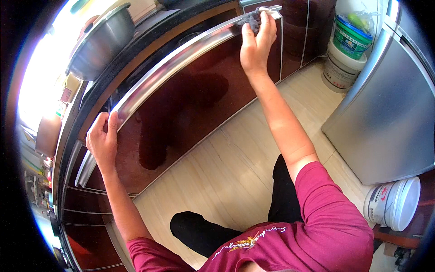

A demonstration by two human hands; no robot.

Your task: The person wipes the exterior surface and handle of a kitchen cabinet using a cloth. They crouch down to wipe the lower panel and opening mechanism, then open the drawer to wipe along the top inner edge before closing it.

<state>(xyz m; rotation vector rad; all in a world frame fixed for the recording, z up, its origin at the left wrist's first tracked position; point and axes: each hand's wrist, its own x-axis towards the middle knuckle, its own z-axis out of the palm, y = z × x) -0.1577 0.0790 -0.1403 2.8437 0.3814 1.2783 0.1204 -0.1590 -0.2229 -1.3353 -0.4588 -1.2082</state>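
A dark red drawer front (240,86) with a long silver metal edge strip (174,61) stands pulled out from the counter, a dark gap behind it. My left hand (102,138) is closed over the strip toward its left end, thumb on the near side. Near the strip's right end, my right hand (258,47) presses a crumpled dark grey cloth (248,21) against the metal. Its fingers are bent around the cloth and partly hide it. A darker, wet-looking patch (181,109) spreads over the glossy drawer front.
A large metal bowl (102,47) sits on the counter above the drawer. To the right stands a silver refrigerator (385,109). Beyond it, a green bucket (351,41) is stacked on a white bucket (340,70). Another white bucket (385,204) is at the lower right.
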